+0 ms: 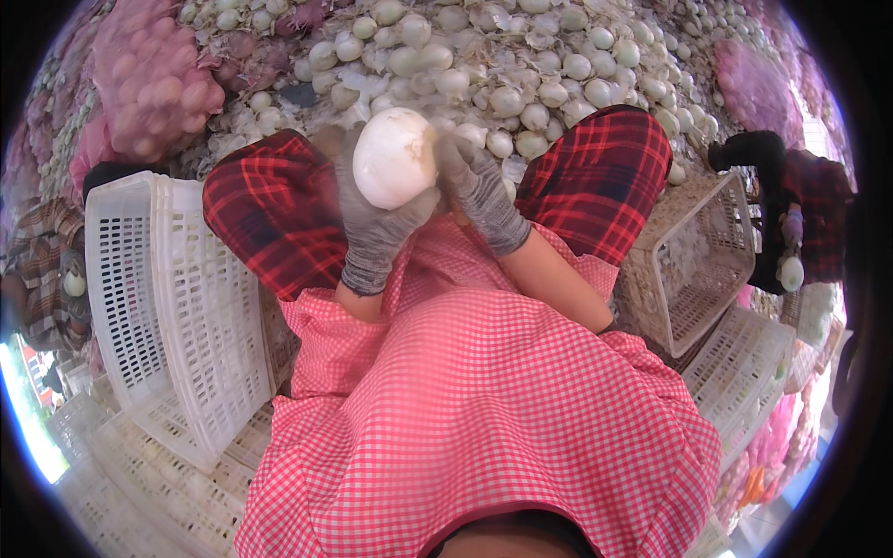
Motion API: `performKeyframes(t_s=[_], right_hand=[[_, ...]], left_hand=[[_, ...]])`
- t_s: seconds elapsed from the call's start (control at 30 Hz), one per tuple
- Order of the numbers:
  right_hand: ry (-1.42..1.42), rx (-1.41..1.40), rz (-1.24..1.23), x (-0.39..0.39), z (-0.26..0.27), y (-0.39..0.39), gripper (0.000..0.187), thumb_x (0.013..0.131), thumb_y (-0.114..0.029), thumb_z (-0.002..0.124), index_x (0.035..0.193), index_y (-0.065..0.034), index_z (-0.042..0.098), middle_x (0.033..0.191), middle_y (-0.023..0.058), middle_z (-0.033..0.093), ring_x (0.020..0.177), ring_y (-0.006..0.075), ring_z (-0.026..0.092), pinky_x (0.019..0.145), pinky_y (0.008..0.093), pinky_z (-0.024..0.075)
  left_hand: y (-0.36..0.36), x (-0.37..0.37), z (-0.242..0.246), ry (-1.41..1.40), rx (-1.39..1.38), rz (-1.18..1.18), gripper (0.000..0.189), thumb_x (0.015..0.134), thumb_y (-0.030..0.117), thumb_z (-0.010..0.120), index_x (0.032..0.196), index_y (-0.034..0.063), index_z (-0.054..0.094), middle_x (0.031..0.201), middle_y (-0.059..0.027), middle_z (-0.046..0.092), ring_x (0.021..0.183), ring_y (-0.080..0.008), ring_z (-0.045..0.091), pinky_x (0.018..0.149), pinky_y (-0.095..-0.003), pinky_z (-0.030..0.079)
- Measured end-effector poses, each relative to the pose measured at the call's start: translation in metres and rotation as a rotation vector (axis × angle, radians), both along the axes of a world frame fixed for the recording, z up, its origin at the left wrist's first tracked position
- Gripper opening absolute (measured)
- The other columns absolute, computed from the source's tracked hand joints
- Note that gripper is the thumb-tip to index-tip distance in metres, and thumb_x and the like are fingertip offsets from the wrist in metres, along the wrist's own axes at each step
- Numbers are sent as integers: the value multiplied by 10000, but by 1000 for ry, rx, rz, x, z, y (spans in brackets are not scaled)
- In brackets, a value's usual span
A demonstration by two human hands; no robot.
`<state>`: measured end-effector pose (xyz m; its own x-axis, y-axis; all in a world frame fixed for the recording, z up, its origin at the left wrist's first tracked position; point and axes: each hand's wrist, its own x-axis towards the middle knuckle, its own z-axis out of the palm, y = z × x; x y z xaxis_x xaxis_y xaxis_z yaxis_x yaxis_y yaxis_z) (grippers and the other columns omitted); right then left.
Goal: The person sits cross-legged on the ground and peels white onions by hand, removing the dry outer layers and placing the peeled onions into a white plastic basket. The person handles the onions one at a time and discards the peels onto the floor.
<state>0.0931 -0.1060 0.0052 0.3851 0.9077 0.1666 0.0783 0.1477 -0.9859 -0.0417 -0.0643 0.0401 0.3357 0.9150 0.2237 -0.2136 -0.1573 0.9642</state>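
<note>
A large white onion [394, 159], mostly peeled with a brownish patch near its upper right, sits in my left hand [377, 223], which wears a grey knit glove. The fingers wrap its left and lower sides. Just right of the onion is my right hand [478, 185], gloved the same way, with curled, slightly blurred fingers close to its surface. Whether the right hand touches the onion or holds something small is not clear. Both hands are above my lap, between my knees. Beyond them lies a heap of pale onions [534, 115] with loose dry skins.
White plastic crates [209, 293] stand at the left; a dirty crate [656, 279] lies tilted at the right, near more crates [739, 370]. Pink mesh sacks of onions [157, 91] rest at the upper left. People work at both sides, each with an onion in hand.
</note>
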Motion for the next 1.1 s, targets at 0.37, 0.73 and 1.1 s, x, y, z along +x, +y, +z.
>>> performKeyframes(t_s=[0.37, 0.73, 1.1], right_hand=[[422, -350, 161, 10, 56, -13, 289, 921, -331, 617, 1013, -58, 596, 697, 12, 554, 473, 69, 466, 392, 202, 330], [-1044, -934, 450, 23, 5, 18, 314, 884, -307, 560, 1022, -31, 617, 893, 159, 674, 797, 329, 657, 713, 431, 524], [-1290, -661, 247, 98, -144, 235, 343, 901, -289, 524, 1198, -128, 585, 999, 179, 676, 953, 356, 640, 839, 436, 503]], left_hand=[[118, -183, 85, -961, 34, 90, 719, 739, 438, 712, 1235, -44, 515, 1180, -183, 604, 1058, -321, 617, 876, -388, 568], [67, -84, 154, 533, 466, -30, 226, 919, 78, 493, 1085, -55, 569, 972, -108, 611, 841, -198, 604, 738, -292, 480], [114, 10, 115, 536, 826, -519, 244, 864, 133, 604, 1076, 13, 610, 809, -73, 642, 661, -192, 610, 583, -292, 492]])
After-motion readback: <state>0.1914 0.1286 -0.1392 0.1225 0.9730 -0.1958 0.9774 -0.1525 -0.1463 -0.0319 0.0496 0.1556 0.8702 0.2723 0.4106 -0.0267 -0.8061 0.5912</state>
